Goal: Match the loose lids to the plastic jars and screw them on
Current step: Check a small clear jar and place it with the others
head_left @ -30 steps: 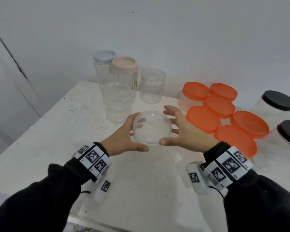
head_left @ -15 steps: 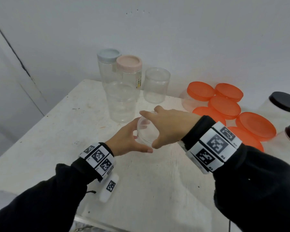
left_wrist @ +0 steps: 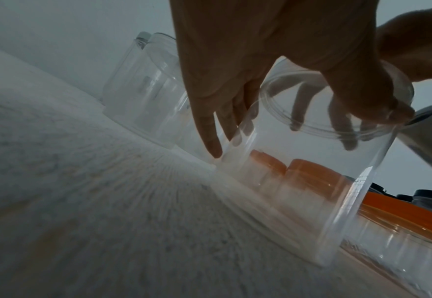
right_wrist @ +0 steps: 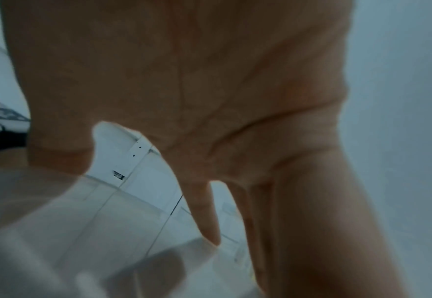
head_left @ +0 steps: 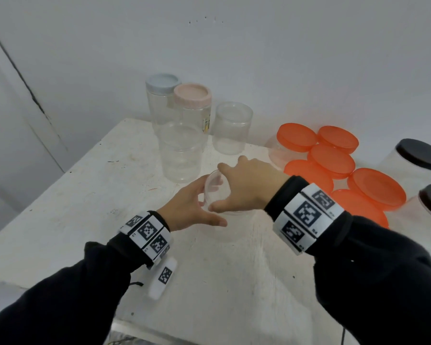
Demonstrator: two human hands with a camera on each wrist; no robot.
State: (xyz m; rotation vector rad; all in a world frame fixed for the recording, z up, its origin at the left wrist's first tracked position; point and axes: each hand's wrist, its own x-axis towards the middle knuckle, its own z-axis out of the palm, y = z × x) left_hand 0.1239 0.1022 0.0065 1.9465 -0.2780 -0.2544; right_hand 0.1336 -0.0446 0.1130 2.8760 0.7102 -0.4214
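A clear plastic jar (head_left: 230,226) stands at the middle of the white table (head_left: 85,195). My left hand (head_left: 209,207) holds its wall from the left, thumb across the front and fingers (left_wrist: 209,137) laid along the far side. My right hand (head_left: 224,189) reaches over the top and grips the clear lid (head_left: 213,185) at the jar's mouth, with its thumb (left_wrist: 368,94) on the rim. In the left wrist view the jar (left_wrist: 311,191) fills the centre. The right wrist view is blurred and shows mostly my palm (right_wrist: 184,80).
Behind stand a stack of clear jars (head_left: 181,155), a blue-lidded jar (head_left: 162,83), a pink-lidded jar (head_left: 192,95) and a clear-lidded jar (head_left: 232,128). Several orange-lidded jars (head_left: 331,160) crowd the right, with black-lidded jars (head_left: 419,153) beyond. The table's near edge lies just under my forearms.
My right hand has swung from the lid's right side to over its top, the wrist rotating with it. The left hand has stayed on the jar.
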